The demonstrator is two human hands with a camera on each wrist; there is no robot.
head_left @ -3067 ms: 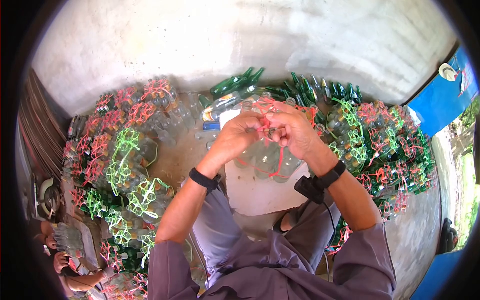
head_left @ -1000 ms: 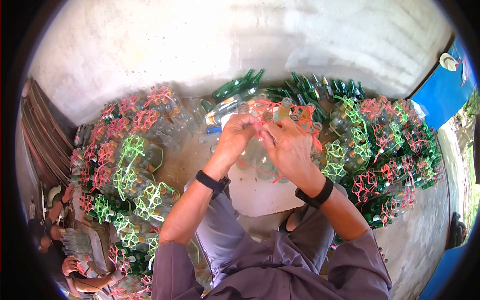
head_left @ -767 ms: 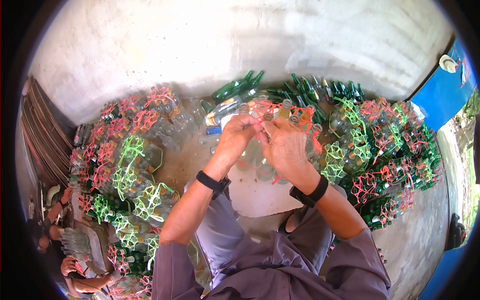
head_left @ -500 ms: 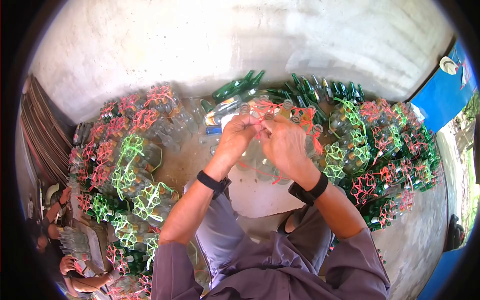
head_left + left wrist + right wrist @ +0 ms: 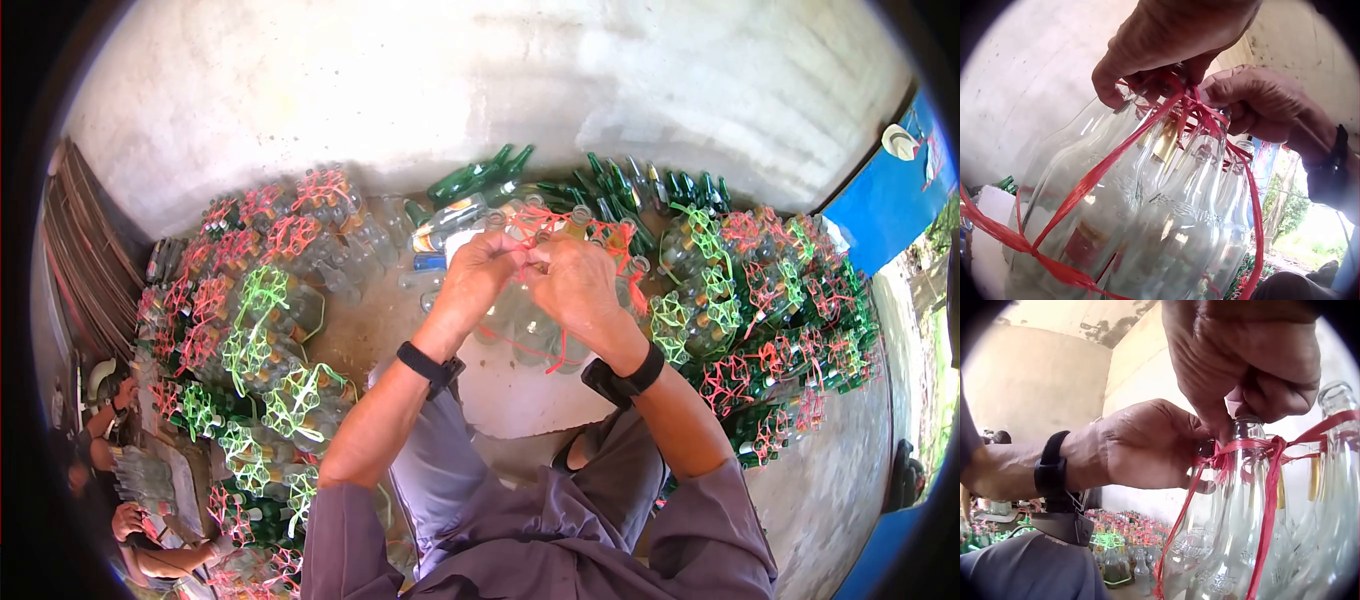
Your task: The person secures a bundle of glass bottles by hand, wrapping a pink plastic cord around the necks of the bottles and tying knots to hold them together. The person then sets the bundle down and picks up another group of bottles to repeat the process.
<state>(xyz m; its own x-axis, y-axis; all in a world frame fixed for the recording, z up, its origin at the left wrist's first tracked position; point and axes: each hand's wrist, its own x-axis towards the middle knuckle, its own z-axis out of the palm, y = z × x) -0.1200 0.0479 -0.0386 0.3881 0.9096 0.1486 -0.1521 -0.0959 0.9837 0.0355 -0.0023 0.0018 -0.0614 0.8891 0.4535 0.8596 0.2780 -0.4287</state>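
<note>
A cluster of clear glass bottles (image 5: 515, 325) stands upright in front of the person, with red plastic twine (image 5: 1088, 181) round the bodies and necks. The left hand (image 5: 482, 270) pinches the red twine at a bottle neck, thumb and forefinger close together. Facing it, the right hand (image 5: 575, 280) pinches the same twine, and the fingertips of both hands nearly meet. In the right wrist view the twine (image 5: 1266, 525) runs from the bottle tops down their sides, and a knot lies beside the left hand (image 5: 1147, 444). The fingers partly hide the bottle mouths beneath.
Tied bundles of bottles with green and red twine stand at the left (image 5: 265, 330) and right (image 5: 790, 300). Loose green bottles (image 5: 480, 175) lie by the wall (image 5: 400, 90). A white board (image 5: 515, 405) is under the cluster. Another person's arms (image 5: 165, 555) show at lower left.
Both hands stay at the bottle necks; the fingertips have shifted slightly. Compared with the oldest frame, the right hand has turned, its back now facing the head camera more.
</note>
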